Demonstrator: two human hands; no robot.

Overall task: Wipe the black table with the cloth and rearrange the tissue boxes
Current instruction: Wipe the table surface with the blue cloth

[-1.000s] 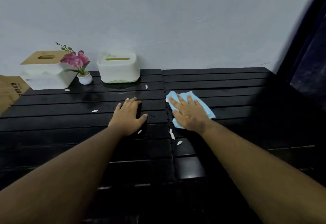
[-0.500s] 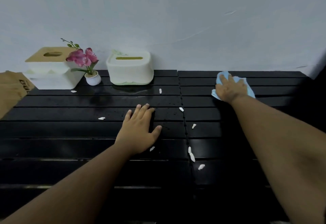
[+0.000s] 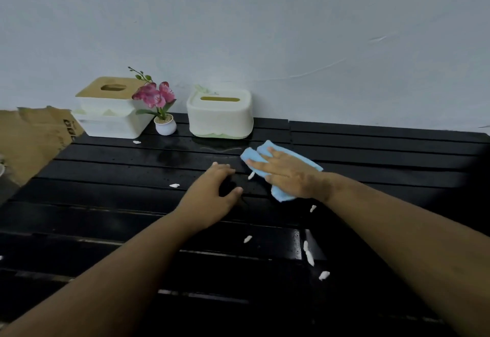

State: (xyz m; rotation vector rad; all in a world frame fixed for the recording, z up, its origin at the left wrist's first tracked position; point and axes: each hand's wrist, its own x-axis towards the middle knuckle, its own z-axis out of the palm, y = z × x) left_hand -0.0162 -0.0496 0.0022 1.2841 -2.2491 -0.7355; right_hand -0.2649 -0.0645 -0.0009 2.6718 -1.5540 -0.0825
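Right hand (image 3: pixel 289 175) presses blue cloth (image 3: pixel 285 193) flat on black table (image 3: pixel 106 204)

This looks like a room in a home; a black slatted wooden table (image 3: pixel 111 204) stands pushed against a plain pale painted wall (image 3: pixel 265 31); at eleven o'clock on it sit a white plastic tissue box with a wooden lid (image 3: pixel 111 113), a small pink artificial orchid in a round white pot (image 3: pixel 163 113) and a cream rounded plastic tissue box (image 3: pixel 220 116); at nine o'clock lies flattened brown cardboard (image 3: pixel 31 135); the light is dim.
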